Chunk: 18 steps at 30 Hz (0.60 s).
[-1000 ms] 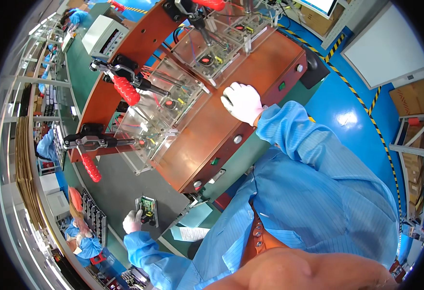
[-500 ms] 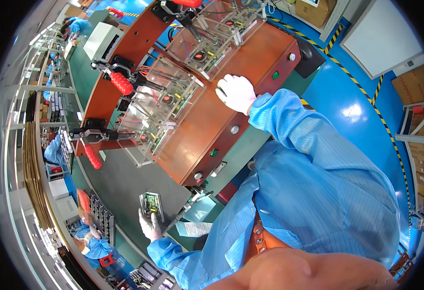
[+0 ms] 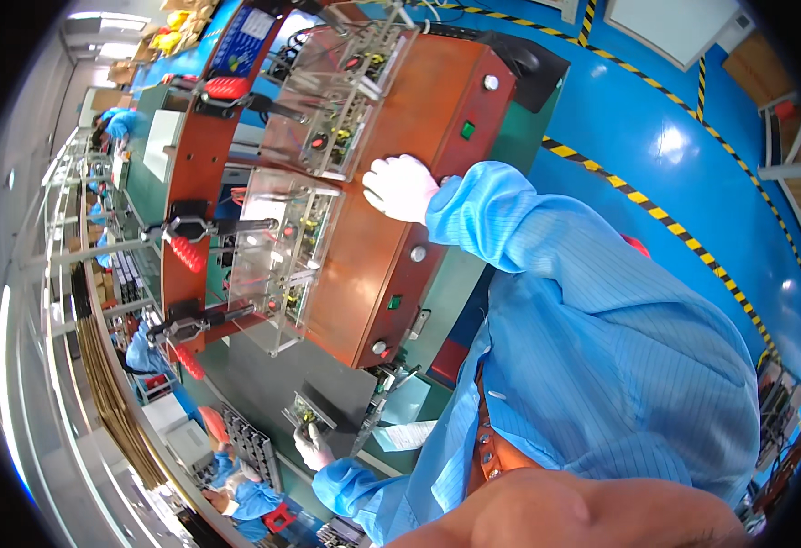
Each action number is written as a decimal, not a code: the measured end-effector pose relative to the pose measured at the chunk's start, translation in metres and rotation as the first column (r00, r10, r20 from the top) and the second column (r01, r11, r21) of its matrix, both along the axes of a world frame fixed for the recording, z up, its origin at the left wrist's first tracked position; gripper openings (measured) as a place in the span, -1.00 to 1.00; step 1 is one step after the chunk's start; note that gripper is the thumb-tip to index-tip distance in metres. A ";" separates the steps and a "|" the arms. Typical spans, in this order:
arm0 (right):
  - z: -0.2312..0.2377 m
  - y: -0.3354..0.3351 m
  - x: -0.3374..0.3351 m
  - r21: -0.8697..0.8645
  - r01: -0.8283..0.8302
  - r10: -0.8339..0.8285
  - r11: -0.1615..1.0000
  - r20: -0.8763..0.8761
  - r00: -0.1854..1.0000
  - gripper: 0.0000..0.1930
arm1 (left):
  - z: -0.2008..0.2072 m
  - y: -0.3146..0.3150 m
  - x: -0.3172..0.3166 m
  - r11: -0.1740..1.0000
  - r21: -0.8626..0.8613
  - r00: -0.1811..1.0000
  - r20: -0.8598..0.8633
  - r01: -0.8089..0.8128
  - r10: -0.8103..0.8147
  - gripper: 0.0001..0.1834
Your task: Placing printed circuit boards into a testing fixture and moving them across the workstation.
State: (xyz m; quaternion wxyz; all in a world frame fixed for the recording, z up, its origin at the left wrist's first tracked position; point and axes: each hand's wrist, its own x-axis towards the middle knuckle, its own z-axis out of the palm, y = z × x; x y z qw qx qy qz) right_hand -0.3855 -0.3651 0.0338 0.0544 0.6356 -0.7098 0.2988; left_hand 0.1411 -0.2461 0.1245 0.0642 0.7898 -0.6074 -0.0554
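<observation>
My left hand, in a white glove, grips the near end of a circuit board set in a metal frame. The board is low over the dark mat; whether it touches the mat I cannot tell. My right hand, also gloved, rests on top of an orange-brown test fixture box, fingers loosely spread and holding nothing. Beside it are clear acrylic covers with wires and small parts underneath. Toggle clamps with red handles stand on the bar behind them.
Green buttons and silver knobs line the fixture's front. A paper sheet lies by the bench edge. A person in blue works at the lower left near a black rack. Striped tape marks the blue floor.
The view has turned and shifted. The board now appears more tilted in my left hand. My right hand still rests on the fixture top, nearer the acrylic covers.
</observation>
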 end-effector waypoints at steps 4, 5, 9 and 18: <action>-0.001 0.000 -0.003 -0.072 -0.041 0.041 0.997 -0.004 0.999 -0.82 | -0.017 -0.010 -0.001 0.998 -0.033 0.996 -0.074 -0.045 0.042 -0.57; -0.002 -0.001 -0.002 -0.066 -0.028 0.029 0.997 0.012 1.000 -0.82 | -0.029 -0.011 0.006 0.998 -0.025 0.993 -0.104 -0.064 0.061 -0.55; -0.002 -0.003 -0.001 -0.025 -0.043 0.045 0.999 0.072 0.996 -0.87 | -0.071 -0.014 0.025 0.981 -0.193 0.992 -0.125 -0.015 -0.009 -0.47; -0.001 0.002 -0.002 -0.031 -0.045 0.048 0.998 0.119 0.992 -0.88 | -0.046 -0.022 0.005 0.987 0.117 0.790 0.592 0.109 -0.158 -0.37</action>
